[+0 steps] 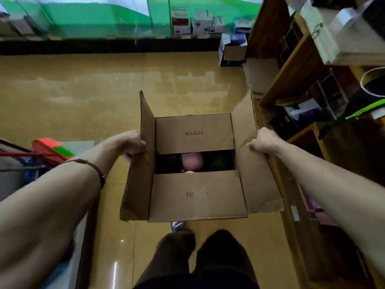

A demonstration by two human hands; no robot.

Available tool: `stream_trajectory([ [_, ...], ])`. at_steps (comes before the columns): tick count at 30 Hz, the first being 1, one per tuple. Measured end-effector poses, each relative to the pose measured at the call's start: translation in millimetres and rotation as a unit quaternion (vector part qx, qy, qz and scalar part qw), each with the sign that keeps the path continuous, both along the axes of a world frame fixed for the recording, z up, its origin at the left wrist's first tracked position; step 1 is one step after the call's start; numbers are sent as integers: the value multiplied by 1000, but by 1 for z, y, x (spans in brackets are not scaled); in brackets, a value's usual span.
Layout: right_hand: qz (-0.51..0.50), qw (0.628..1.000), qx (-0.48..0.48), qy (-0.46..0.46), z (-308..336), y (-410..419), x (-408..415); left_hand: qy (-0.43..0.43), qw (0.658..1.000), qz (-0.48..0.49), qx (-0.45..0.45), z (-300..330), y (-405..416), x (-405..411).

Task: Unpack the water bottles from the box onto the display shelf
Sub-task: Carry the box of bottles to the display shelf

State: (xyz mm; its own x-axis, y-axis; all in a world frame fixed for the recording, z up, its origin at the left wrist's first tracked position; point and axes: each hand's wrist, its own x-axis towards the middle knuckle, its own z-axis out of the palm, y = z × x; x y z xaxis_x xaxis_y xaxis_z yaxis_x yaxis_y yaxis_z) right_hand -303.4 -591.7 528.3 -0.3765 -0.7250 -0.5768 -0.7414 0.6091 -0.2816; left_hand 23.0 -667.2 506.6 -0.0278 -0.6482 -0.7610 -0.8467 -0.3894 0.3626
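A brown cardboard box (195, 195) hangs above the floor in front of me, carried between both hands. My left hand (133, 146) grips its left side flap, which stands upright. My right hand (261, 141) grips the right side flap, which is folded outward. The two inner flaps lie nearly flat with a dark gap between them. Through that gap shows a pink rounded bottle (191, 161) with dark green shapes on either side; the rest of the contents is hidden. A wooden display shelf (295, 71) stands along the right.
Glossy yellow floor (93, 90) stretches ahead to a glass wall with small boxes (191, 21) at its base. A blue-white carton (231, 49) sits by the shelf's far end. A red broom (50, 149) and clutter lie at left. My legs (198, 257) are below the box.
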Motion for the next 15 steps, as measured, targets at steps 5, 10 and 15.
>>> stream_trajectory([
  [5,5,1000,6,12,-3,-91,-17,4,1000,-10,-15,5,-97,-14],
  [10,18,1000,-2,-11,-15,-210,-32,2,999,22,-26,1,-192,-25],
  [15,57,998,-12,-36,-13,-335,-38,-17,997,70,-37,1,-275,-27],
])
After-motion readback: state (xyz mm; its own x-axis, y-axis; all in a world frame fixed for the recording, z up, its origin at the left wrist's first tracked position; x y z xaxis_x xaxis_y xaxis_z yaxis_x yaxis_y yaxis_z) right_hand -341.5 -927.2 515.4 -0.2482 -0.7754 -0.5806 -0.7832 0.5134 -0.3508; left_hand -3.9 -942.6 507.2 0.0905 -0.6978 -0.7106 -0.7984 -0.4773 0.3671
